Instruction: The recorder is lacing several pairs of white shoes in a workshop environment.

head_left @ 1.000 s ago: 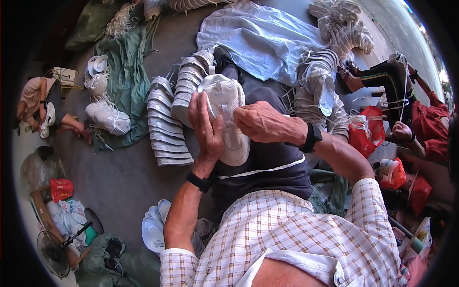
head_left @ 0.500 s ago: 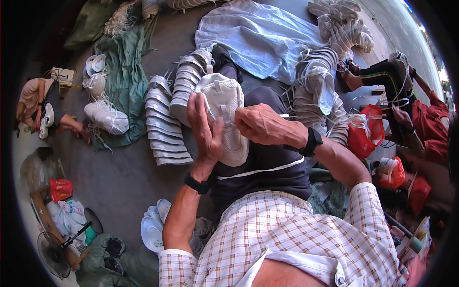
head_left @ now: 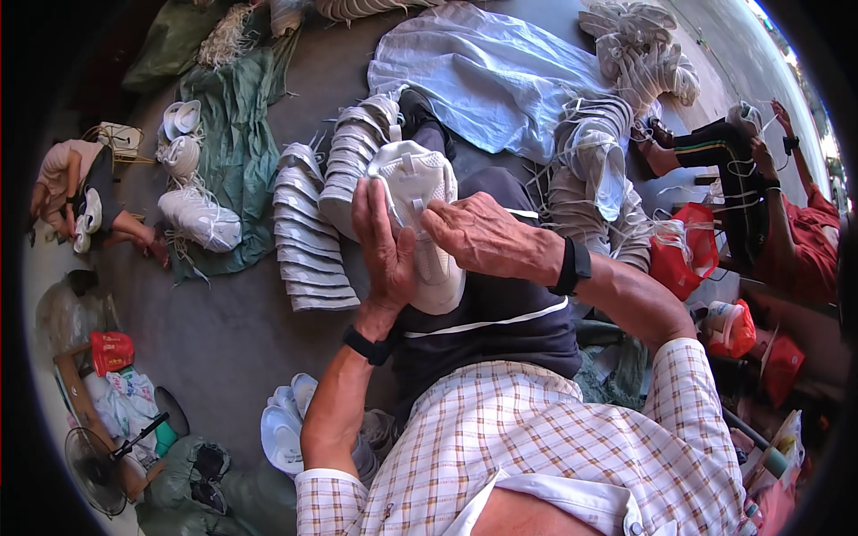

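The off-white shoe with a mesh upper and rounded ends slants above your lap, its upper facing you. To work on it well, brace its side firmly so that it cannot twist, and make small, exact movements with your fingertips near its midline. Direct any force along the upper rather than across it, and take care not to crush the narrow white fabric loop there.

The shoe lies between your hands. Your left hand stands along its left side, fingers straight and close together, thumb parted from them and near the middle of the upper; how hard it presses, you cannot tell from this view. Your right hand comes over the right edge with its fingers bent and fingertips at the midline, just beside that loop. Whether they pinch anything is hidden.

Beneath the shoe are your dark trousers with a white stripe. Beyond your left hand stands a long row of nested off-white shoes; farther off, past your knees, a crumpled pale blue cloth sheet covers the floor.
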{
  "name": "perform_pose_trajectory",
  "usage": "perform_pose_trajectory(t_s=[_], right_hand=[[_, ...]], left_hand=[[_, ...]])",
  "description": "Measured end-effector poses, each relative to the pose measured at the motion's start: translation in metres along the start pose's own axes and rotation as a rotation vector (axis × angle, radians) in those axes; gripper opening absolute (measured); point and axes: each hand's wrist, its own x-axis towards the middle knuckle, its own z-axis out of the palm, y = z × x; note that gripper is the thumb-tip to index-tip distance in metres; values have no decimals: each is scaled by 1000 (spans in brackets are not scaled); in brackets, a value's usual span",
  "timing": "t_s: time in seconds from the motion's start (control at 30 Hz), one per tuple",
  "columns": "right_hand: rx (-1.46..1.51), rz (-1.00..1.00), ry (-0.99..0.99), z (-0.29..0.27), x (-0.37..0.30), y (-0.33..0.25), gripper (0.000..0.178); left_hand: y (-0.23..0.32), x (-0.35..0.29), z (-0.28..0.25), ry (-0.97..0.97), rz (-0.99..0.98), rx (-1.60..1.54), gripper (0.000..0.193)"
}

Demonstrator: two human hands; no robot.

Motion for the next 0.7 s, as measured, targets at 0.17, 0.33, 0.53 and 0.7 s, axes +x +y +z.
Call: perform_pose_trajectory(t_s=[0.17, 0.33, 0.53, 0.7], right_hand=[[52, 76, 190, 11, -17, 0, 24], [59, 153, 294, 32, -12, -6, 27], [84, 244, 296, 30, -15, -12, 21], [99, 271, 309, 30, -16, -13, 21]], left_hand=[[16, -13, -10, 54, 30, 113, 54], [27, -21, -18, -26, -76, 132, 31], [34, 0, -16, 45, 47, 184, 19], [36, 3, -17, 35, 154, 252, 16]])
